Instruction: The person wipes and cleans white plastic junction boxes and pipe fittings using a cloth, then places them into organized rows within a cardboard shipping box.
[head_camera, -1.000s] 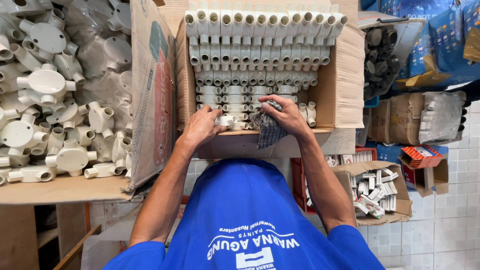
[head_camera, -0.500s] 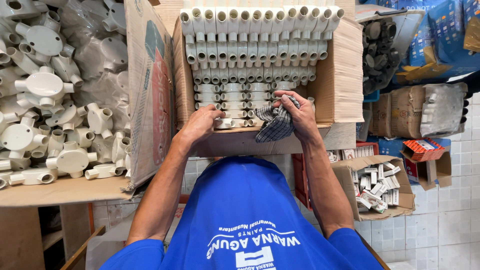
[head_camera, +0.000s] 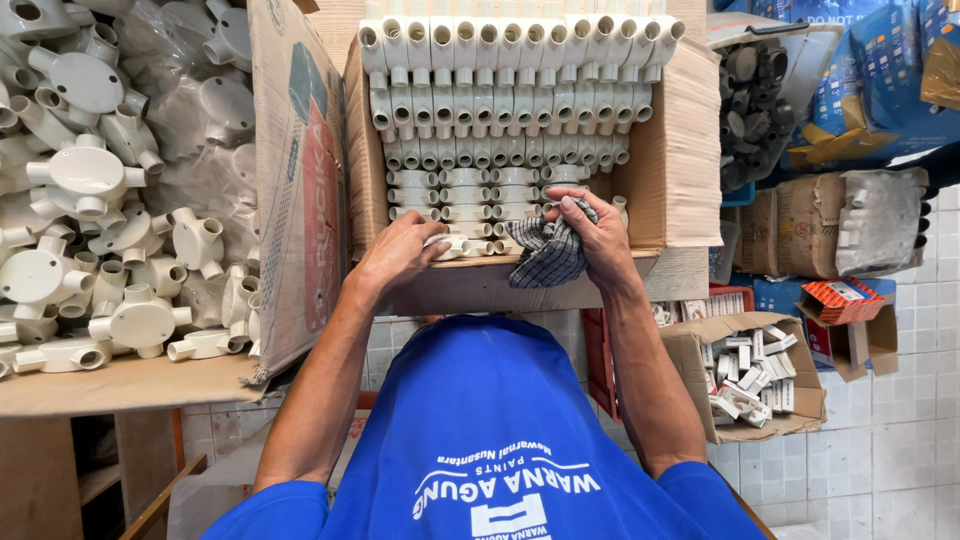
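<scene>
A cardboard box (head_camera: 690, 150) in front of me is packed with neat rows of white plastic pipe fittings (head_camera: 500, 110). My left hand (head_camera: 400, 250) rests at the box's front edge, its fingers closed around one white fitting (head_camera: 448, 243). My right hand (head_camera: 592, 230) holds a grey checked cloth (head_camera: 548, 255) against the front row of fittings. I wear a blue shirt, which fills the lower middle of the view.
A large open carton (head_camera: 290, 180) at the left holds bagged white round junction boxes (head_camera: 85, 170). At the right stand a box of dark fittings (head_camera: 750, 100), wrapped brown packs (head_camera: 830, 225), a small orange box (head_camera: 840, 300) and a carton of small white parts (head_camera: 750, 375). White tiled floor lies below.
My right hand with the cloth has shifted slightly up and right along the front row. The left hand has stayed at the box's front edge on the fitting.
</scene>
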